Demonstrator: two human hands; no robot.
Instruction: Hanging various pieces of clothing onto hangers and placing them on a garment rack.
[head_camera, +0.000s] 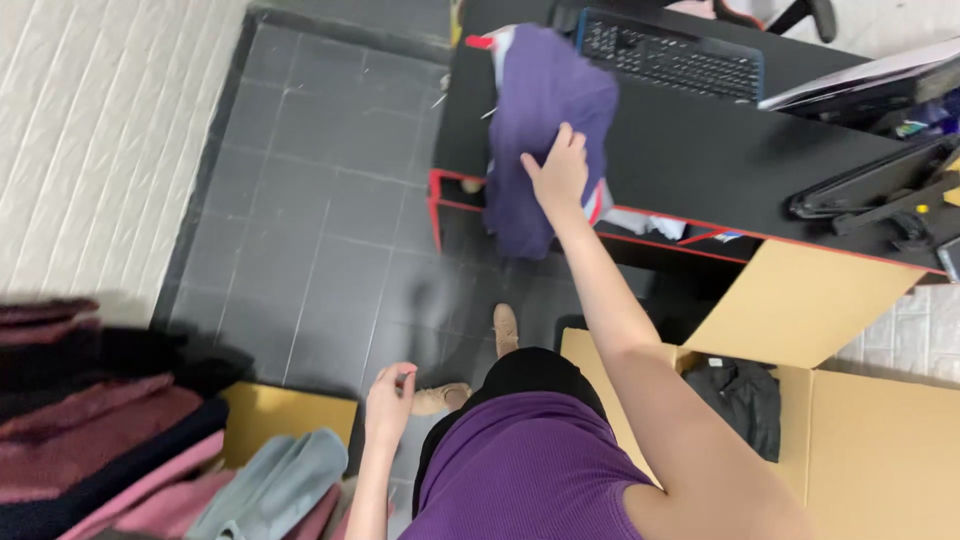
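Reaching fwd in head view, right hand (560, 172) presses fingers flat, slightly spread, on purple fabric garment (545, 110) draped over black desk edge (700, 160). Left hand (390, 400) hangs w/ fingers loosely curled, empty. Risk: garment mostly overhangs, could slide to grey tiled floor (310, 230).
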